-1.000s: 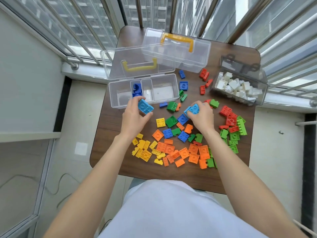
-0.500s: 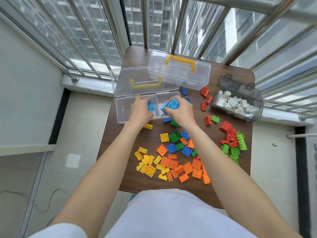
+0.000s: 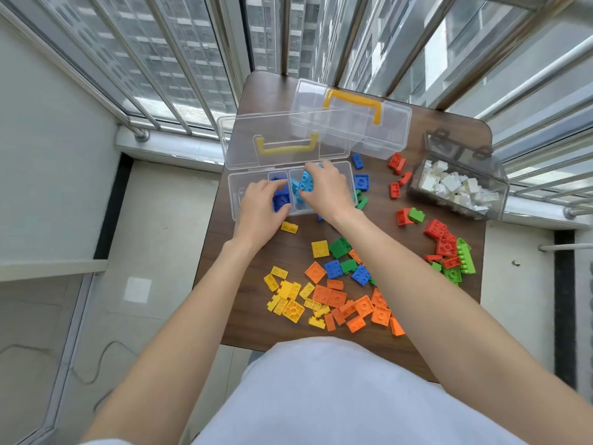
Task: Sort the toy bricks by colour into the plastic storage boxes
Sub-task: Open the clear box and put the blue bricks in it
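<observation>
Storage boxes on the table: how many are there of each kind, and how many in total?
Clear with yellow handle: 2, the open box and the closed box
Smoky box holding white bricks: 1
Total: 3

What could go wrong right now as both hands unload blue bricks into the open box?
The right hand holds light blue bricks beside the divider; they could land in the narrow compartment with the dark blue bricks. The left hand hides that compartment. The open box sits near the table's left edge, so a push might shift it off.

Barred windows (image 3: 179,69), perhaps tiled floor (image 3: 154,239)
</observation>
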Tool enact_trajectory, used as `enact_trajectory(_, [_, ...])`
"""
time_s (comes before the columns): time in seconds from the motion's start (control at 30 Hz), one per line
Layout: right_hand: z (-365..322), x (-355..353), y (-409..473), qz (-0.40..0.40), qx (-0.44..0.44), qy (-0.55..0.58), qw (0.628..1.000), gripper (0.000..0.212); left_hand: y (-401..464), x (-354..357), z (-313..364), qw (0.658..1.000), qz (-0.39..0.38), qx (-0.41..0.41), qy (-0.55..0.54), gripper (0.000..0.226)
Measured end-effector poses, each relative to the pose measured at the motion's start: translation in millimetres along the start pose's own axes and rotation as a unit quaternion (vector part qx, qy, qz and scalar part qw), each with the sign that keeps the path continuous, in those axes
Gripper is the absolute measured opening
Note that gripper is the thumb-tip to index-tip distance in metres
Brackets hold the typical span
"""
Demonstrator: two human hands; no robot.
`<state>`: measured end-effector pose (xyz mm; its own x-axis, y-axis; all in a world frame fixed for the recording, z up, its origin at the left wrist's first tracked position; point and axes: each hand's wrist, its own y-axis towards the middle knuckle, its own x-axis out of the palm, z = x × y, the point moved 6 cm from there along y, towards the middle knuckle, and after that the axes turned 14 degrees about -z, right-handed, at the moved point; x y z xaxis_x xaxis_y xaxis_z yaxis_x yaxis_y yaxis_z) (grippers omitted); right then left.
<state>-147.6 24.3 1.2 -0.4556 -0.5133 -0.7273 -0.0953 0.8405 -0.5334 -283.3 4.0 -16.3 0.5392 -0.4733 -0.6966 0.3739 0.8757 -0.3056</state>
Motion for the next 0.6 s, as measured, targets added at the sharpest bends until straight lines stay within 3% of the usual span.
enact_trajectory(0.13, [-6.1,4.3,3.6,-0.027,0.010,-0.009,1.000,0.040,-16.6,-4.2,-15.0,0.998,0.035,-0.012,0.055,0.046])
enact_trajectory(0.37, [8.1,2.7,0.2,-0.014,0.018,0.044,0.999,0.052,-25.0,0.8,-29.1,0.997,-0.001,-0.047,0.066,0.045])
enact_trajectory(0.6, [-9.6,6.2,6.8,-0.058,0.033,-0.054,0.996,0.047,-19.0,0.8,-19.6,0.998,-0.002,-0.036,0.056,0.044])
